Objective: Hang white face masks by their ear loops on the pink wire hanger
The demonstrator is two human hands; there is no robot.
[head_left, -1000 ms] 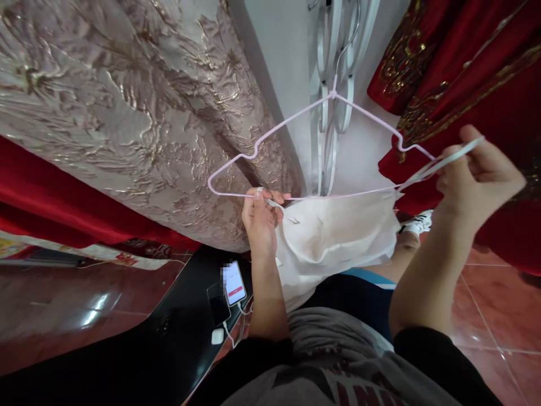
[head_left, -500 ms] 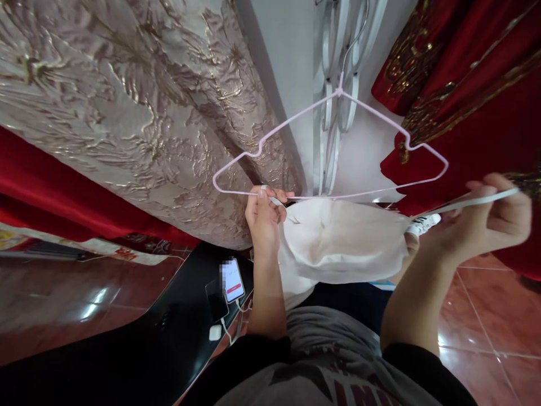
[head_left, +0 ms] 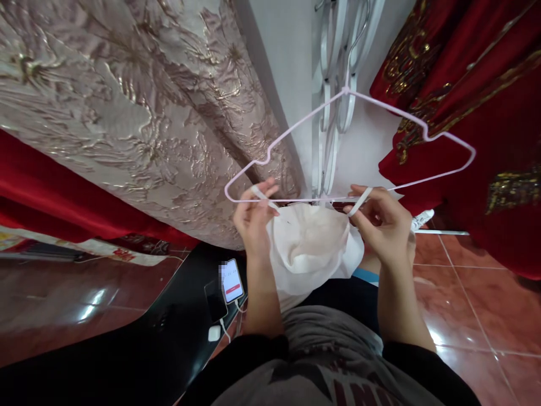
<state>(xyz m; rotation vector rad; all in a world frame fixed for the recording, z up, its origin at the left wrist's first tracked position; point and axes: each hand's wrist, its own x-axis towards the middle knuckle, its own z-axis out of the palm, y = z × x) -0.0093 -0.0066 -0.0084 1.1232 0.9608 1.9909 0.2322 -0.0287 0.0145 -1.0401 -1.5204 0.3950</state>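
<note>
- Head view, centre: a white garment (head_left: 313,254) hangs between the 2 hands, its top edge just below the bottom bar of a pink hanger (head_left: 345,91).
- Left of centre, the left hand (head_left: 256,223) has its fingers closed on the left strap (head_left: 260,193), perhaps to keep that side of the garment up near the bar; I cannot tell whether it also grips the hanger.
- Right of centre, the right hand (head_left: 382,225) holds the right strap (head_left: 360,201) stretched across thumb and forefinger, which seems to keep the loop open. The 2 hands are apart, and the cloth sags between them, so it looks soft and light.
- The hanger spans the middle of the frame with its hook at the top; what bears its weight is unclear. A white rack (head_left: 326,113) stands behind it.
- Lower left, a black table (head_left: 127,344) carries a lit phone (head_left: 232,281), a dark phone (head_left: 216,301) and a small white case (head_left: 214,333); a cable at each phone suggests charging.
- Embossed cloth (head_left: 147,113) fills the upper left, red cloth (head_left: 486,101) the upper right.
</note>
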